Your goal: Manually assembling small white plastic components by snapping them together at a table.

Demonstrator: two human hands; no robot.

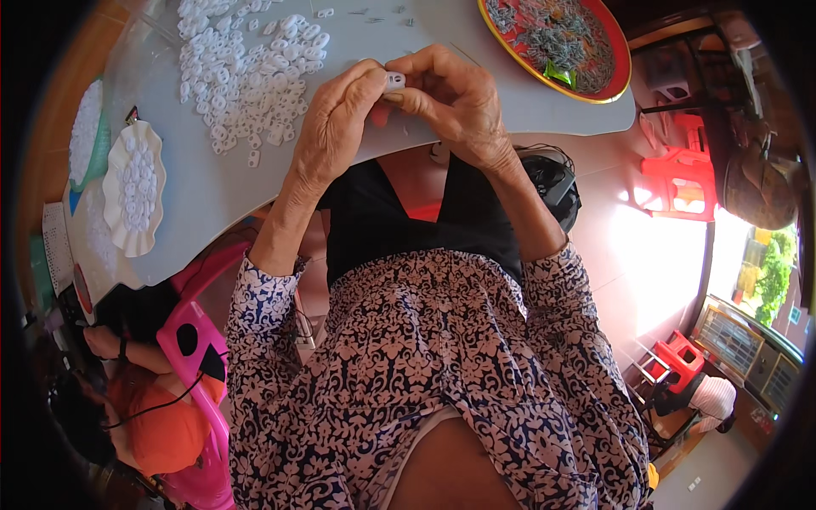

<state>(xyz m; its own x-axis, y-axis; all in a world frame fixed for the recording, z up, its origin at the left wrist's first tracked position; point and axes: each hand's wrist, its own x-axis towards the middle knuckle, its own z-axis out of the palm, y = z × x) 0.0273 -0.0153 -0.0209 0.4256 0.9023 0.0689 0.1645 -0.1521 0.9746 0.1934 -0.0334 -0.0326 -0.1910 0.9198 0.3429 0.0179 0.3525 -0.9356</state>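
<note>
Seen from above, a person in a dark floral blouse sits at a pale grey surface [195, 183], both forearms rising from the lap to meet at its near edge. The left hand [336, 127] and the right hand [455, 98] are pressed together around one small white plastic piece [394, 81], which is pinched between the fingertips of both; each grip is narrow and closed on that piece, and it sits just above the edge of the surface, not resting on it. Just beyond the left hand lies a loose heap of similar white pieces [246, 72], spread flat and numbering many. To the far left, a white scalloped dish [134, 189] holds a smaller batch of white pieces, and past it a green-rimmed dish [85, 132] also looks filled with white. At the far right, a red tray with a yellow rim [557, 42] carries a pile of small grey parts. Judging by the amounts, a modest share sits sorted in the dishes, while the large loose heap and the full tray suggest much of the work remains. At the lower left, another person in an orange top sits by a pink chair [200, 340].
</note>
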